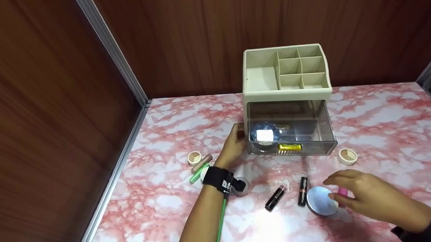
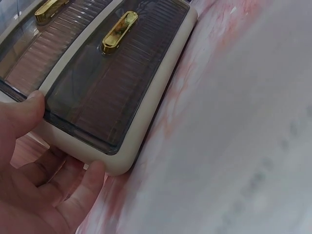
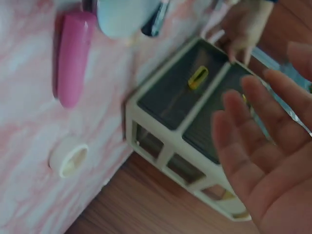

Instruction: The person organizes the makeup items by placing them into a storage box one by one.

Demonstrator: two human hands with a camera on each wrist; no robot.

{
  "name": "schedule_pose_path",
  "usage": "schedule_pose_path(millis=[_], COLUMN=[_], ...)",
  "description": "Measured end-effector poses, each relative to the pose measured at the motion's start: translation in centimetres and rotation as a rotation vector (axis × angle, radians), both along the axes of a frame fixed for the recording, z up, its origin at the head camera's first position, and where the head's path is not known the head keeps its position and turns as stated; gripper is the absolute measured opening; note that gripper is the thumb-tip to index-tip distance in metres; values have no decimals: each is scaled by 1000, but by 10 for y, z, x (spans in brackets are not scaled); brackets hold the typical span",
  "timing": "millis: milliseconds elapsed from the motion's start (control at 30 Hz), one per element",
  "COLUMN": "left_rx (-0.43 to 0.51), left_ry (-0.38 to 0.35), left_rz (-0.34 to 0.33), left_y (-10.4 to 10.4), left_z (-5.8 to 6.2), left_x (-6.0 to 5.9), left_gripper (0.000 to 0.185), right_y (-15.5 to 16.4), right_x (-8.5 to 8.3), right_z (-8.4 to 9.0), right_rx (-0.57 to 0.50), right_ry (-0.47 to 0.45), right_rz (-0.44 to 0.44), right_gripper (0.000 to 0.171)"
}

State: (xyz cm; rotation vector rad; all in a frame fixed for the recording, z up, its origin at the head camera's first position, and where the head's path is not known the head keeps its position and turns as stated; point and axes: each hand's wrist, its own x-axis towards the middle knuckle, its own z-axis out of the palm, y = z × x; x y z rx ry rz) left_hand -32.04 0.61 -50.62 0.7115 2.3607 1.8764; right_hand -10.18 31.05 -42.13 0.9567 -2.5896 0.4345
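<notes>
A cream makeup organizer (image 1: 287, 95) stands at the back with its upper clear drawer (image 1: 313, 148) pulled out. Inside that drawer lies a round shiny compact (image 1: 265, 133). My left hand (image 1: 233, 147) grips the organizer's left edge, thumb on the front frame between the drawers and fingers at the side, as the left wrist view shows. My right hand (image 1: 371, 196) hovers over the table with loosely extended fingers and nothing held. Below it are a round silver compact (image 1: 321, 200) and a pink tube (image 3: 75, 58), partly hidden by the hand in the head view.
Two black lipstick tubes (image 1: 302, 191) lie before the organizer. A small round concealer pot (image 1: 347, 156) sits at its right. On the left are another pot (image 1: 194, 158), a brown tube (image 1: 202, 163) and a green tube (image 1: 199, 173). Wooden panels (image 1: 182, 38) rise behind and left.
</notes>
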Motion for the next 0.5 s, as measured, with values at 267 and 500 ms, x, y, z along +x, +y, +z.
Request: schedule_pose_path(millis=[267, 500], left_rx=[-29, 4], left_ry=[-10, -37], left_rz=[35, -10], left_y=[-2, 12], left_z=[-3, 4], left_x=[5, 12], left_gripper=[34, 36], right_y=[-3, -2], right_x=[5, 8], right_z=[-19, -22], right_rx=[9, 17], right_ry=[7, -7], right_rz=[41, 14], right_gripper=[37, 38])
